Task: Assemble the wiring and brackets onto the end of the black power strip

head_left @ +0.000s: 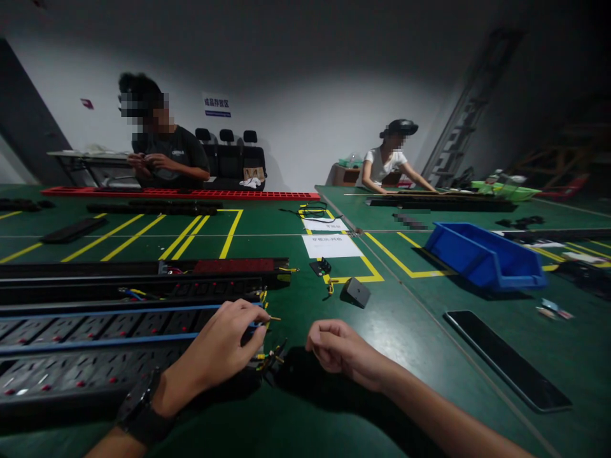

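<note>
My left hand, with a black watch on its wrist, rests over the right end of a black socket strip edged in blue. Its thumb and fingers close around the strip's end, where a small brass-coloured piece sticks out by the fingertips. To the right, my right hand is held above the green table with its fingers curled in; what they hold, if anything, is hidden. Between the hands, a dark bundle of wire ends comes out of the nearer strip.
A black phone lies at the right, below a blue bin. A small dark block and white paper labels lie ahead. Two people work across the table.
</note>
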Demonstrator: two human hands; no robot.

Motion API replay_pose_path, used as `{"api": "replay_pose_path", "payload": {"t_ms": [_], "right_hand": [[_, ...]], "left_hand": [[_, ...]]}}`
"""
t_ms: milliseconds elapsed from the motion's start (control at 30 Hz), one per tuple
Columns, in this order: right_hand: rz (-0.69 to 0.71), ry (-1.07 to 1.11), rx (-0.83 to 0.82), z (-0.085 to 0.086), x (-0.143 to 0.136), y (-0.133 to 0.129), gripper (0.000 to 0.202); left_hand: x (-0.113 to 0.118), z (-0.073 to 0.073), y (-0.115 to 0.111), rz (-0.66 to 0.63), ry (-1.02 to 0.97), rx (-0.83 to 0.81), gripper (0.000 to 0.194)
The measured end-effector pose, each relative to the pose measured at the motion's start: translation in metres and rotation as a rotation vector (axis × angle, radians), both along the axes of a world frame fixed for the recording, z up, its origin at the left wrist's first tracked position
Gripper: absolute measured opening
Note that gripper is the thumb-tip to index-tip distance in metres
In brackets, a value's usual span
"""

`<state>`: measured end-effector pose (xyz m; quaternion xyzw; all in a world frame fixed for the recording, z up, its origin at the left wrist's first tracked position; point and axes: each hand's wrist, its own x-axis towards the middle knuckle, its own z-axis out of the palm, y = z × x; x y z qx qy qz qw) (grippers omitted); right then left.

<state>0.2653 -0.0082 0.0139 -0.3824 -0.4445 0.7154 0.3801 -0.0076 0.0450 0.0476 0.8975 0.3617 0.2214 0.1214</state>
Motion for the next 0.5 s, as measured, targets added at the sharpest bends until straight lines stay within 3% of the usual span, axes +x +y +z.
{"api": "replay_pose_path", "payload": {"t_ms": [500], "right_hand": [[0.023, -0.022, 0.001, 0.0002, 0.0011, 0.0017, 0.046]], "left_hand": [[-0.0012, -0.0042, 0.0024, 0.005, 0.027, 0.087, 0.024]]}}
